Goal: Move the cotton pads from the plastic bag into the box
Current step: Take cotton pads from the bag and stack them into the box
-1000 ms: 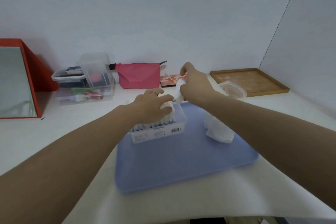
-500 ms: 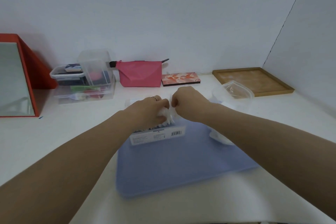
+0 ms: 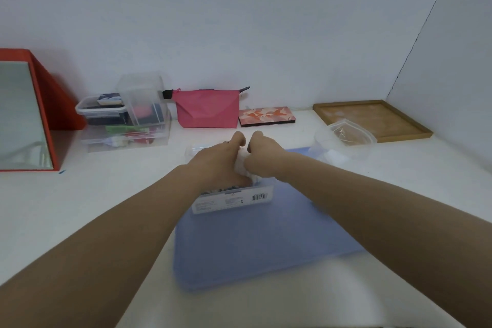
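Both hands are down in the clear plastic box (image 3: 234,198) now, right at the far edge of the blue tray (image 3: 255,242). The left hand (image 3: 217,161) is curled over the top of the box with knuckles bent, and the right hand (image 3: 262,156) is fisted just beside it, thumb side touching. Between them sits a white bundle of cotton pads (image 3: 243,168), and both sets of fingers look closed round it, pressing it down into the box. Below the left hand, a row of pads already seems to fill the box's near side, though the wall label hides most of it.

So a good share of the job looks done: pads are in the box, and this bunch is going in. What's left? Off to the right, well apart from the box, the crumpled plastic bag (image 3: 343,138) lies near the wooden tray (image 3: 372,118), with something white (image 3: 335,158) showing low at its near side. That could be more pads waiting; it's too blurred to be sure. My read: seat this bundle, then go back for whatever remains in the bag.
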The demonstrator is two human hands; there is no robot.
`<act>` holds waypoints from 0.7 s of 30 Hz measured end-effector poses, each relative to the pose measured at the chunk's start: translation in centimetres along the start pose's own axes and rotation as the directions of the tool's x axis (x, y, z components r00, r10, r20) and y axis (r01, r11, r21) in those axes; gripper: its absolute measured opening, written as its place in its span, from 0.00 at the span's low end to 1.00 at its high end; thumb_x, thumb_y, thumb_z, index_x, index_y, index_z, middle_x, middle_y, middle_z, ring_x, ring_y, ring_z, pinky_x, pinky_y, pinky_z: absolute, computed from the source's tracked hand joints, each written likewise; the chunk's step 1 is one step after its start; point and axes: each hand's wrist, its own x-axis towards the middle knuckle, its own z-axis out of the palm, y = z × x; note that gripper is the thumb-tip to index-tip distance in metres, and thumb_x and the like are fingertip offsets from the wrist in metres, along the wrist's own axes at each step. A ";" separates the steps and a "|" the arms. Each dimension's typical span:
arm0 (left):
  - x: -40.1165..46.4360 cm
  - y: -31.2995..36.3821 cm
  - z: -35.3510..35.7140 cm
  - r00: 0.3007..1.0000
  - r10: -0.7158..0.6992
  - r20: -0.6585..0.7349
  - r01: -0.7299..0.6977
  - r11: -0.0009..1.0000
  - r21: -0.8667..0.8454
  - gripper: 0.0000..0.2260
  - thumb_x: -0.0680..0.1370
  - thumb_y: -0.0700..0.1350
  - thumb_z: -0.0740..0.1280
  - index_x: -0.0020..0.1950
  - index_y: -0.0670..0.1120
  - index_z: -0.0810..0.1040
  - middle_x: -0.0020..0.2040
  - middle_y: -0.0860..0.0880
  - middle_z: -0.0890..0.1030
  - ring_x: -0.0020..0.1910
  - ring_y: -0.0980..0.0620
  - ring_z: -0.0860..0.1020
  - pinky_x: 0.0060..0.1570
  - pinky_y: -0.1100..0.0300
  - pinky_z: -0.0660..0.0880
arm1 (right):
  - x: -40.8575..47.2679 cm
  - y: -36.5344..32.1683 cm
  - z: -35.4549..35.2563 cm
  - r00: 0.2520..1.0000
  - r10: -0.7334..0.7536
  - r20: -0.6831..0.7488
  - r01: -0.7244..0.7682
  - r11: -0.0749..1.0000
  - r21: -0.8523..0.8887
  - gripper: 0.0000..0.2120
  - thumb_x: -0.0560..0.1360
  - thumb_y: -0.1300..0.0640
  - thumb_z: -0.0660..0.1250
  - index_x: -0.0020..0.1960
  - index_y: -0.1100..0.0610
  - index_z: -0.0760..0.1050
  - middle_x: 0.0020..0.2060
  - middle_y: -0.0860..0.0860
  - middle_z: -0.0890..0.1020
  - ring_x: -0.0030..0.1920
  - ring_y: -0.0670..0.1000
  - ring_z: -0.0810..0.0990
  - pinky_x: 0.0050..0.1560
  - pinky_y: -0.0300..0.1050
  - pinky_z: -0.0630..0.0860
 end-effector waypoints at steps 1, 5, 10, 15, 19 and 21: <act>0.1 0.3 0.2 1.000 -0.016 -0.015 0.016 0.999 0.029 0.31 0.68 0.57 0.75 0.62 0.51 0.62 0.49 0.51 0.78 0.43 0.49 0.77 0.38 0.55 0.72 | 0.0 -0.1 -0.2 0.999 0.022 0.030 -0.023 0.999 0.045 0.18 0.77 0.65 0.62 0.65 0.65 0.64 0.54 0.59 0.73 0.49 0.55 0.72 0.38 0.43 0.69; 0.8 1.3 1.0 0.992 -0.048 -0.115 0.067 0.983 0.170 0.28 0.68 0.61 0.72 0.63 0.51 0.70 0.56 0.53 0.78 0.53 0.50 0.78 0.47 0.55 0.74 | 0.0 -0.4 -0.4 0.990 0.103 0.099 -0.127 0.955 0.268 0.05 0.74 0.70 0.59 0.47 0.63 0.69 0.41 0.59 0.76 0.44 0.58 0.76 0.46 0.47 0.76; 1.8 1.9 1.8 0.979 -0.114 -0.167 0.142 0.976 0.166 0.20 0.70 0.59 0.70 0.59 0.53 0.75 0.52 0.54 0.78 0.47 0.52 0.75 0.47 0.58 0.73 | 0.4 -0.6 -1.1 0.978 0.147 0.149 -0.200 0.870 0.450 0.07 0.78 0.67 0.56 0.51 0.66 0.73 0.63 0.66 0.76 0.62 0.64 0.77 0.66 0.56 0.73; 2.1 1.5 2.3 0.989 -0.102 -0.107 0.122 0.972 0.200 0.24 0.67 0.66 0.66 0.58 0.56 0.76 0.55 0.55 0.78 0.54 0.52 0.77 0.51 0.55 0.76 | -0.4 -0.5 -1.4 0.964 0.180 0.194 -0.257 0.810 0.528 0.13 0.82 0.61 0.55 0.39 0.57 0.65 0.57 0.62 0.73 0.51 0.57 0.70 0.53 0.51 0.70; 1.8 1.4 2.5 0.992 -0.072 -0.106 0.094 0.971 0.220 0.36 0.66 0.70 0.66 0.67 0.50 0.68 0.59 0.53 0.74 0.59 0.50 0.74 0.48 0.54 0.72 | -0.2 -0.1 -1.5 0.930 0.223 0.292 -0.365 0.654 0.663 0.09 0.78 0.54 0.57 0.43 0.59 0.68 0.44 0.58 0.76 0.42 0.57 0.75 0.47 0.47 0.70; 1.7 1.5 2.4 0.992 -0.081 -0.101 0.102 0.970 0.221 0.37 0.67 0.70 0.65 0.69 0.50 0.67 0.61 0.53 0.74 0.62 0.51 0.73 0.48 0.54 0.71 | 0.0 0.2 -1.3 0.935 0.215 0.283 -0.354 0.636 0.685 0.15 0.79 0.48 0.59 0.42 0.58 0.70 0.38 0.54 0.76 0.38 0.54 0.76 0.43 0.45 0.71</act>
